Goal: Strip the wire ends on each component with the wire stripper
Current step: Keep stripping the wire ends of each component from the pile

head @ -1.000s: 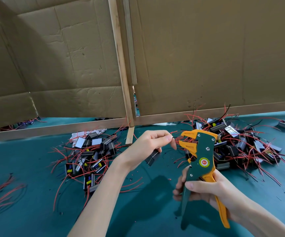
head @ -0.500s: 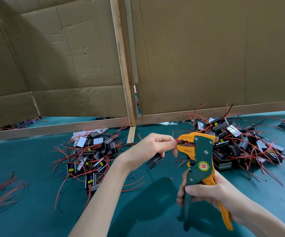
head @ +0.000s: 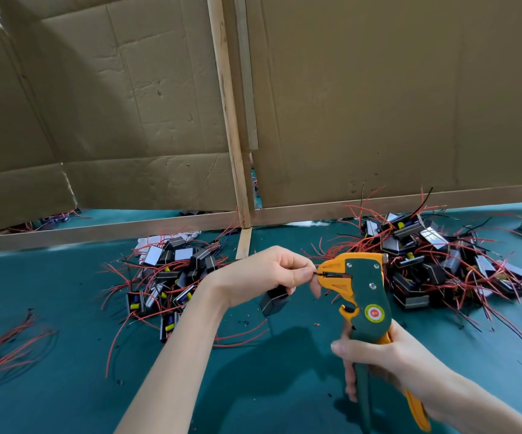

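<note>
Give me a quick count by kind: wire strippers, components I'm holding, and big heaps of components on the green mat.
Wire stripper: 1
Held component: 1
Component heaps: 2, left heap and right heap
Total: 4

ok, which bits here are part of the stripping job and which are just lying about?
Job: wire stripper in right hand; wire end pinched by left hand; component hanging below it; left pile, right pile of components.
Lying about: loose red wires far left; cardboard panels; wooden strip.
</note>
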The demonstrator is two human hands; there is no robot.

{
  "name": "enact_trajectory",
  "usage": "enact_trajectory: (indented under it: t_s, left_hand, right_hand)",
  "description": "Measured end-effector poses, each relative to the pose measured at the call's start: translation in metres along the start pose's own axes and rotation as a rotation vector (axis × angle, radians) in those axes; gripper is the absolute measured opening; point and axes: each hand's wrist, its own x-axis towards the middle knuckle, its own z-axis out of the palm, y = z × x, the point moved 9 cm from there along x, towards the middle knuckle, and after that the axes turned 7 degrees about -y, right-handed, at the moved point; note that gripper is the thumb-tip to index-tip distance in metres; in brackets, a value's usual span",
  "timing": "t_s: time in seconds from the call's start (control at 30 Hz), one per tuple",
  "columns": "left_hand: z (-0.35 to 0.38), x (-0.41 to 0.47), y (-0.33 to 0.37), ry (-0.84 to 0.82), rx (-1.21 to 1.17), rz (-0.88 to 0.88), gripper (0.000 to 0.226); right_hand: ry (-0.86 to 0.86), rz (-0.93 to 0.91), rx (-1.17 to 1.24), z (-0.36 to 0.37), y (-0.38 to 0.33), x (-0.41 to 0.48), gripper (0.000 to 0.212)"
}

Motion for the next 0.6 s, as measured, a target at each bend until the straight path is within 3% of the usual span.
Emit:
enact_trajectory:
  t_s: [0.13, 0.27, 0.47, 0.6]
  left_hand:
    - [-0.005, 0.002, -0.011, 0.055, -0.059, -0.056, 0.026]
    - [-0.007, 0.008, -0.025, 0.108, -0.049, -0.115, 0.023]
    - [-0.024, 0.010, -0.026, 0.299, 0.119, -0.126, 0.022]
    - [-0.052, -0.001, -0.010, 0.584, 0.431, -0.113, 0.020]
  right_hand:
    - [0.076, 0.058, 0.126, 0.004, 0.012, 0.000, 0.026]
    - [0.192, 0.093, 0.104, -0.010, 0.021, 0.003, 0.039]
    - [-0.029, 0.075, 0.300, 0.001, 0.017, 0.017, 0.030]
    - [-0.060, 0.107, 0.370, 0.001, 0.020, 0.019, 0.032]
